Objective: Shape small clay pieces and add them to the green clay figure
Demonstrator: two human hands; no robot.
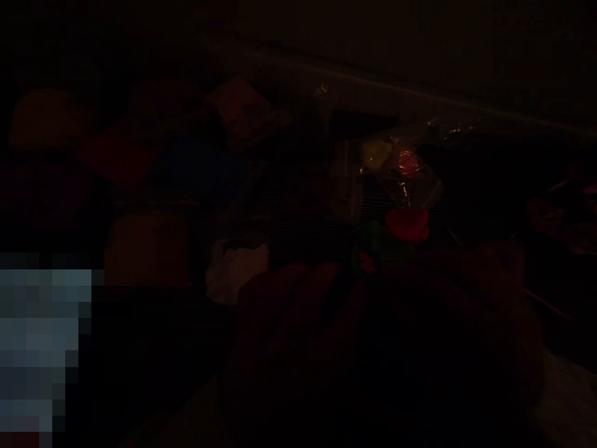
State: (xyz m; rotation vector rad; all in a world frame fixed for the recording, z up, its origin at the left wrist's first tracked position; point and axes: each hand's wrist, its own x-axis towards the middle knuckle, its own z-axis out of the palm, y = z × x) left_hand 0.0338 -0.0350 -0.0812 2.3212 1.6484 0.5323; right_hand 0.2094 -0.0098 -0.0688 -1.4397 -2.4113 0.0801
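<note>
L hand [293, 317] & R hand [471, 292] were dim, lower frame; grips too dark to tell. Near both, right of ctr, sat a smooth, rounded red pc [407, 225] w/ lumpy green bits [372, 235], crinkly clear bag [422, 183] just above.

Dimly lit craft workspace, its exact setting (home or workshop) indeterminable in the darkness, as indicated by clear plastic bags [410, 186] and soft-looking packets of several colours [149, 246] spread across a dark surface [308, 239] around a small red piece [407, 225].
</note>
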